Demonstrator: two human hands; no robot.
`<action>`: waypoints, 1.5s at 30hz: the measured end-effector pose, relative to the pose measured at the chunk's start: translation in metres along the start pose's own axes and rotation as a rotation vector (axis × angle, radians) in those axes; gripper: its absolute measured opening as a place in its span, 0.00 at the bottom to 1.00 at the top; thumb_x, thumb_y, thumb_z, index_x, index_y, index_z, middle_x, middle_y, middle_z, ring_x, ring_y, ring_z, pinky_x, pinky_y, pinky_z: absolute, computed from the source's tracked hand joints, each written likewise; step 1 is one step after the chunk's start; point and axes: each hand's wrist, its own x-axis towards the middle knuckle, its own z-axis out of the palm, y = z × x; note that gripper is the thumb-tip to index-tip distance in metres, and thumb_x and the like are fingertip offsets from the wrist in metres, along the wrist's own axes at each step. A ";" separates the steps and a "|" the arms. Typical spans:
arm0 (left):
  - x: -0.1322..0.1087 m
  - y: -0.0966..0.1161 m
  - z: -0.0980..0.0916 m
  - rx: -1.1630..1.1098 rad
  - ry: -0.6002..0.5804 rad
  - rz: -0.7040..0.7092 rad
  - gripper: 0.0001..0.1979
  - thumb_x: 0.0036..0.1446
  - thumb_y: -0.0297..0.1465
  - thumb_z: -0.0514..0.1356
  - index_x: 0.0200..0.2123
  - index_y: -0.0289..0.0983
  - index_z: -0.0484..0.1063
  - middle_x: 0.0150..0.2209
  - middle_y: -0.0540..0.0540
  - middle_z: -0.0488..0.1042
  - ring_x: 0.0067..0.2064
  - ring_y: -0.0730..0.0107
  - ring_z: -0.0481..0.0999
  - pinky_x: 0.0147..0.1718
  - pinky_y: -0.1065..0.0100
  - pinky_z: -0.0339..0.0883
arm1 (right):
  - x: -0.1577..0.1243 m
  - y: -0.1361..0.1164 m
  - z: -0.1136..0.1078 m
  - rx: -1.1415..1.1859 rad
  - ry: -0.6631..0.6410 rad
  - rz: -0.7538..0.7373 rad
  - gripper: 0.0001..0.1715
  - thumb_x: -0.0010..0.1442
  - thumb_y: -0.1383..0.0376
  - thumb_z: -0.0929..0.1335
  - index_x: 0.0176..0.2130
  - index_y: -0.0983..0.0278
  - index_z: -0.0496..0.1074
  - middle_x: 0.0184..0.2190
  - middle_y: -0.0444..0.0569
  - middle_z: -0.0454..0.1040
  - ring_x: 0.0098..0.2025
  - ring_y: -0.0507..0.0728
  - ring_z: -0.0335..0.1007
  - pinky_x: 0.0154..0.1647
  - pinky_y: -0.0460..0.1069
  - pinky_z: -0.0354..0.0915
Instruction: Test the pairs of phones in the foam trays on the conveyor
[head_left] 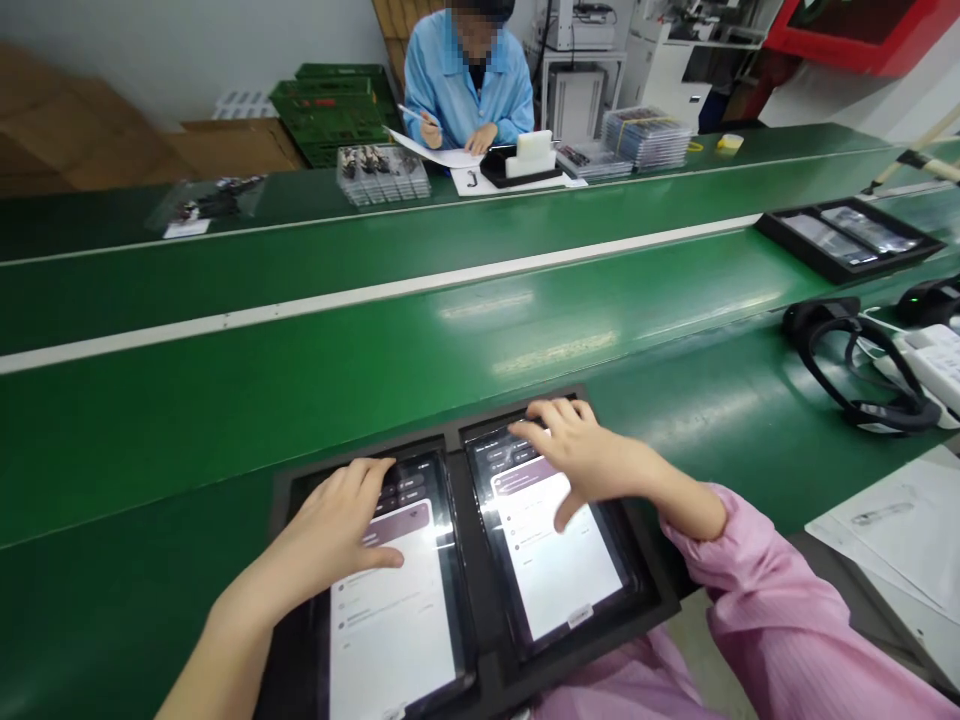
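Two tablets with lit screens lie side by side in a black tray (471,540) at the near edge of the green bench. Over the upper part of the left tablet (405,620) is my left hand (339,522), fingers stretched toward its top edge and thumb out over the screen. My right hand (574,455) spreads over the top of the right tablet (559,575), fingertips by its upper edge. Neither hand grips anything; whether the fingertips touch the glass I cannot tell. Both screens show a white page under a purple banner, partly hidden by my hands.
Across the green conveyor (337,350) a person in a blue jacket (469,85) writes on paper. Another black tray (847,240) holds two wrapped panels at right. A black headband device (862,370) and papers (900,520) lie nearer. Clear trays (649,135) are stacked behind.
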 end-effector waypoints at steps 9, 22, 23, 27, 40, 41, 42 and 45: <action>0.013 0.017 -0.021 -0.039 0.046 -0.232 0.17 0.67 0.36 0.48 0.49 0.42 0.75 0.53 0.49 0.75 0.52 0.57 0.75 0.42 0.62 0.69 | -0.001 0.012 0.017 -0.066 0.390 0.382 0.43 0.54 0.59 0.81 0.60 0.68 0.64 0.58 0.68 0.60 0.60 0.76 0.54 0.60 0.69 0.54; -0.012 0.036 0.004 -0.004 -0.075 0.268 0.59 0.52 0.47 0.69 0.72 0.43 0.30 0.71 0.30 0.31 0.72 0.40 0.31 0.64 0.30 0.30 | -0.042 0.006 0.051 0.306 0.639 -0.299 0.24 0.70 0.66 0.57 0.34 0.62 0.79 0.47 0.53 0.71 0.46 0.61 0.66 0.46 0.58 0.61; -0.013 0.036 0.005 -0.001 -0.078 0.269 0.58 0.53 0.46 0.69 0.72 0.43 0.29 0.71 0.29 0.31 0.72 0.40 0.31 0.63 0.29 0.29 | -0.041 0.006 0.050 0.306 0.655 -0.344 0.23 0.69 0.67 0.58 0.32 0.63 0.79 0.47 0.52 0.71 0.45 0.61 0.66 0.45 0.57 0.61; -0.012 0.036 0.003 0.020 -0.082 0.260 0.54 0.55 0.40 0.68 0.72 0.44 0.33 0.71 0.27 0.34 0.72 0.39 0.33 0.62 0.26 0.29 | -0.039 0.006 0.049 0.264 0.656 -0.363 0.22 0.63 0.69 0.60 0.21 0.65 0.73 0.47 0.51 0.72 0.45 0.61 0.66 0.43 0.57 0.58; -0.005 0.044 0.008 -0.053 0.014 0.271 0.17 0.69 0.40 0.52 0.58 0.45 0.69 0.70 0.31 0.47 0.71 0.37 0.43 0.61 0.24 0.36 | -0.045 0.017 0.066 -0.224 0.648 0.489 0.15 0.60 0.65 0.62 0.30 0.65 0.77 0.52 0.59 0.65 0.52 0.68 0.60 0.46 0.59 0.56; -0.005 0.044 0.008 -0.042 0.015 0.267 0.17 0.69 0.38 0.52 0.57 0.45 0.70 0.69 0.30 0.47 0.71 0.36 0.44 0.61 0.24 0.37 | -0.044 0.016 0.067 -0.232 0.639 0.485 0.13 0.57 0.66 0.64 0.30 0.64 0.77 0.53 0.59 0.65 0.52 0.67 0.60 0.47 0.59 0.56; -0.005 0.045 0.007 -0.030 0.015 0.265 0.17 0.69 0.37 0.53 0.57 0.45 0.70 0.69 0.30 0.47 0.70 0.36 0.45 0.60 0.24 0.38 | -0.044 0.014 0.067 -0.234 0.643 0.483 0.12 0.54 0.68 0.64 0.29 0.64 0.77 0.53 0.58 0.66 0.52 0.67 0.60 0.47 0.58 0.55; -0.005 0.045 0.004 -0.006 0.002 0.277 0.16 0.68 0.36 0.55 0.57 0.46 0.71 0.69 0.29 0.48 0.70 0.35 0.46 0.60 0.25 0.39 | -0.045 0.012 0.065 -0.241 0.682 0.508 0.12 0.51 0.69 0.64 0.28 0.62 0.78 0.51 0.56 0.68 0.50 0.67 0.60 0.46 0.59 0.54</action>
